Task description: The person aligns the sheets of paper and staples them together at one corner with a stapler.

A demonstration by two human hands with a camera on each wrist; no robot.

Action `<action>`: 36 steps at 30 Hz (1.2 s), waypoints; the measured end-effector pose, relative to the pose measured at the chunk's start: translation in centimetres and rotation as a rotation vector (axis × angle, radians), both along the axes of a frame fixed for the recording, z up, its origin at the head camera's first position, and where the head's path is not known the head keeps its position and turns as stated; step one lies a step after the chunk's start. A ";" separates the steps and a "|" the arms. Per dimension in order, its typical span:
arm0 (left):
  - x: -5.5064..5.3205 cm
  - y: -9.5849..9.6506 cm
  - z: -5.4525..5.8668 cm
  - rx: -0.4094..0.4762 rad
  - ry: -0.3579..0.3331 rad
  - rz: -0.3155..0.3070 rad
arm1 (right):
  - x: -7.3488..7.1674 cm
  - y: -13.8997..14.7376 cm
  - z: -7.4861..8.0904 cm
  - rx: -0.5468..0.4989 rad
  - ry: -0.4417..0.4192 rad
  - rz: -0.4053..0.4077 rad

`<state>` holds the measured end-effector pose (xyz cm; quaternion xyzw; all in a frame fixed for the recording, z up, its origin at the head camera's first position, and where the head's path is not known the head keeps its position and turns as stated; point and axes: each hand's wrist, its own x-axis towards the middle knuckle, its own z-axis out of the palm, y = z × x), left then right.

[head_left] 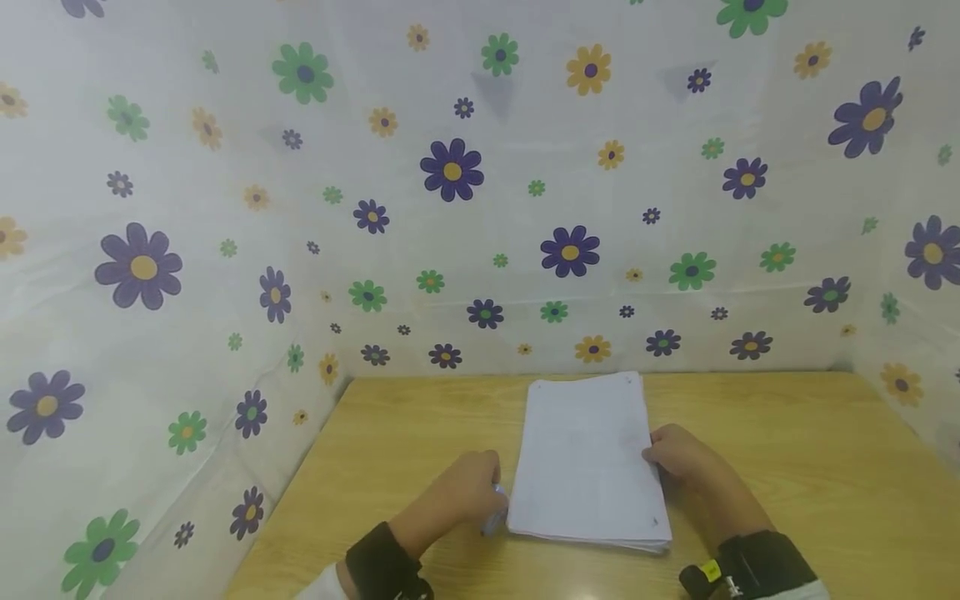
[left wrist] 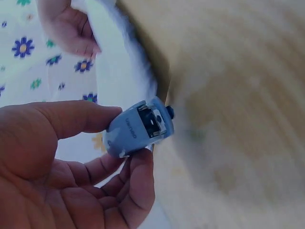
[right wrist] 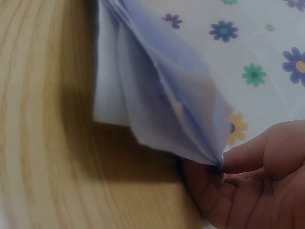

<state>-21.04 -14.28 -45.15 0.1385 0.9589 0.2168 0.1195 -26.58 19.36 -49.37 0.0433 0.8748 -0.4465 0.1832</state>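
My left hand (head_left: 474, 489) pinches a small light-blue stapler (left wrist: 136, 129) between thumb and fingers, beside the lower left edge of a stack of white paper (head_left: 581, 458). Dark lettering and a black opening show on the stapler's body. On the opposite side, my right hand (head_left: 681, 454) grips the stack's right edge, thumb on top and fingers underneath. In the right wrist view, the loose sheets (right wrist: 157, 90) fan apart and come together at the pinching fingers. Small dark marks show at three corners of the top sheet.
The stack lies over a light wooden table (head_left: 420, 417). Behind the table and along its sides hangs a white sheet (head_left: 510, 208) printed with purple, green and yellow flowers. Dark bands (head_left: 386, 562) circle both wrists.
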 end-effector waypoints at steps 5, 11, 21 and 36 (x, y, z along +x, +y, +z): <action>-2.4 -0.2 -0.1 -0.021 0.032 0.071 | 0.0 0.2 -0.1 0.002 0.000 -0.001; -4.9 0.9 -0.8 -0.008 0.015 0.138 | 0.2 0.6 0.4 0.032 -0.002 -0.004; -6.7 2.9 -2.3 0.029 0.070 0.196 | 0.6 0.9 0.8 0.080 -0.020 -0.002; -6.0 3.0 -2.2 -0.031 0.051 0.236 | 1.8 1.3 2.2 0.165 -0.012 0.076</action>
